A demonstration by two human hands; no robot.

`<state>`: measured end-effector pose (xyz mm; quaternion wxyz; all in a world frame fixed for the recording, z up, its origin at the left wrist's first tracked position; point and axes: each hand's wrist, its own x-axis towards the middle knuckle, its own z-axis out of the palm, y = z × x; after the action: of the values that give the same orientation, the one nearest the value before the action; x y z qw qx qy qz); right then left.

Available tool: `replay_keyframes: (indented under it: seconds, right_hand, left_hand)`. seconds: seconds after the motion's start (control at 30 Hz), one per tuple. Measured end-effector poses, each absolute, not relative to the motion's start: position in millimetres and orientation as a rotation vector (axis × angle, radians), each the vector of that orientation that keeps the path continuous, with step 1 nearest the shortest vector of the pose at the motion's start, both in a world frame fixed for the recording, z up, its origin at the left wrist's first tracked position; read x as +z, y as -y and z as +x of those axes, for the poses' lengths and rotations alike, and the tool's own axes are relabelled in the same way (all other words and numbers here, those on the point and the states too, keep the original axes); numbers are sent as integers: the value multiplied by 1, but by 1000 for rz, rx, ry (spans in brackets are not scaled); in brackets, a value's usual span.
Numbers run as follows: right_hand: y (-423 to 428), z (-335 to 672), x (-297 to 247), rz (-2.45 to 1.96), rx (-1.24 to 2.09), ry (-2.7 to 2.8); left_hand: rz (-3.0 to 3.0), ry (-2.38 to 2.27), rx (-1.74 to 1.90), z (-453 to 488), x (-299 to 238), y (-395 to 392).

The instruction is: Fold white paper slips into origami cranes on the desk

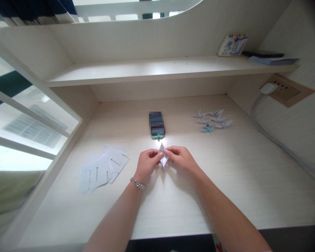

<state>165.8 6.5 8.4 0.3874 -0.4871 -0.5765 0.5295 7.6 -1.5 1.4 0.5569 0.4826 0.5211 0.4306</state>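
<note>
Between my two hands is a folded white paper (163, 160), shaped like a narrow diamond with its points toward and away from me. My left hand (148, 161) pinches its left side, thumb on top. From the other side my right hand (181, 157) grips it between thumb and fingers. A bracelet (137, 183) circles my left wrist. Just beyond the paper lies a phone (156, 123) with a green edge and a bright light at its near end. Several folded paper cranes (217, 119), mostly white and one blue (208, 128), rest at the back right.
Loose printed sheets of paper (99, 171) overlap on the desk (241, 182) to the left. A shelf (147, 70) spans the back, holding a small packet (232, 45) and some booklets (273, 60). A charger (268, 88) sits in the right wall socket, its cable (275, 141) trailing along the wall.
</note>
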Motion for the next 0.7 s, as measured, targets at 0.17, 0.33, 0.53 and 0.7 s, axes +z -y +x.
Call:
replay_keyframes:
  seconds: [0.17, 0.33, 0.53, 0.7]
  right_hand:
    - [-9, 169, 5, -1184, 1314, 1423]
    - [-10, 168, 0, -1203, 1335, 1368]
    - [-10, 169, 3, -1206, 1371, 1332]
    - [-10, 168, 2, -1212, 1394, 1273]
  left_hand:
    - [1145, -1190, 953, 9, 2, 4]
    - [1156, -1169, 901, 9, 1, 5]
    - [1156, -1157, 864, 9, -2, 6]
    - [1173, -1133, 845, 11, -2, 6]
